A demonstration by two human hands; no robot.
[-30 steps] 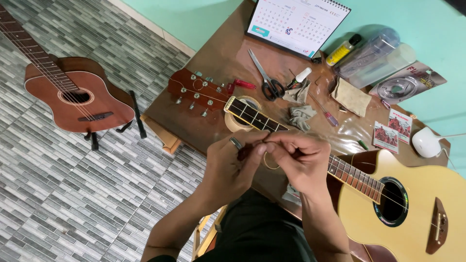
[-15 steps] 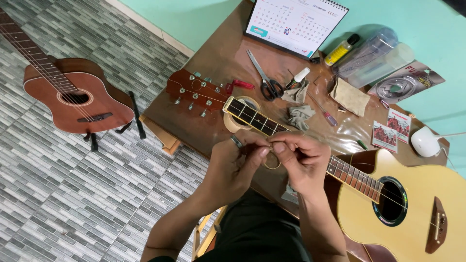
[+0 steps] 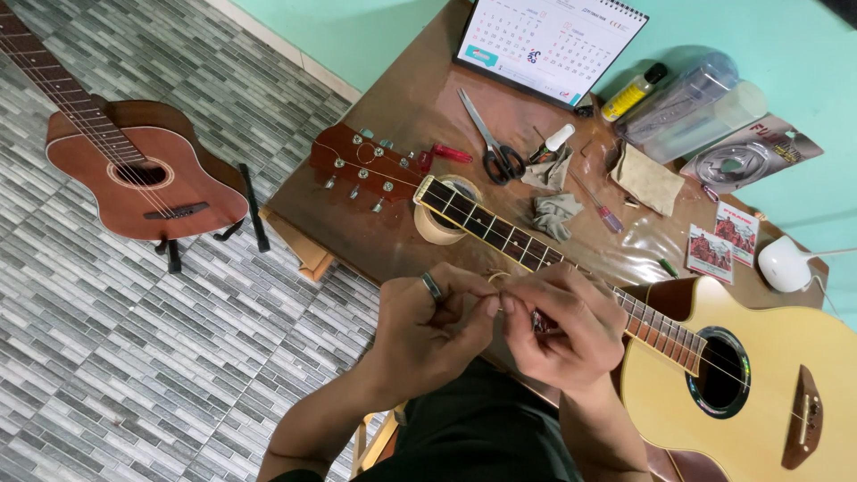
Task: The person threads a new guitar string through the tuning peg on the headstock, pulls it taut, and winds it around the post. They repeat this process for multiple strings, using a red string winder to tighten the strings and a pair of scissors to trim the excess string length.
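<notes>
A pale acoustic guitar (image 3: pixel 768 393) lies across the brown table (image 3: pixel 402 98), its neck (image 3: pixel 486 228) running up-left to a reddish headstock (image 3: pixel 361 170). Both hands meet just in front of the neck. My left hand (image 3: pixel 433 326), with a ring on one finger, and my right hand (image 3: pixel 567 326) pinch a thin coiled guitar string (image 3: pixel 496 278) between their fingertips. Most of the coil is hidden by the fingers.
A roll of tape (image 3: pixel 437 225) props the neck. Scissors (image 3: pixel 491 147), a red tool (image 3: pixel 446 154), rags (image 3: pixel 553 214), a screwdriver (image 3: pixel 598 207), string packets (image 3: pixel 723 236), a calendar (image 3: pixel 549 40), bottles (image 3: pixel 687 98) and a white lamp base (image 3: pixel 786 263) crowd the table. A brown guitar (image 3: pixel 134 178) stands on the tiled floor.
Both hands have dropped lower and nearer to me, uncovering more of the neck. The string loop that hung open between the fingers is now mostly tucked in.
</notes>
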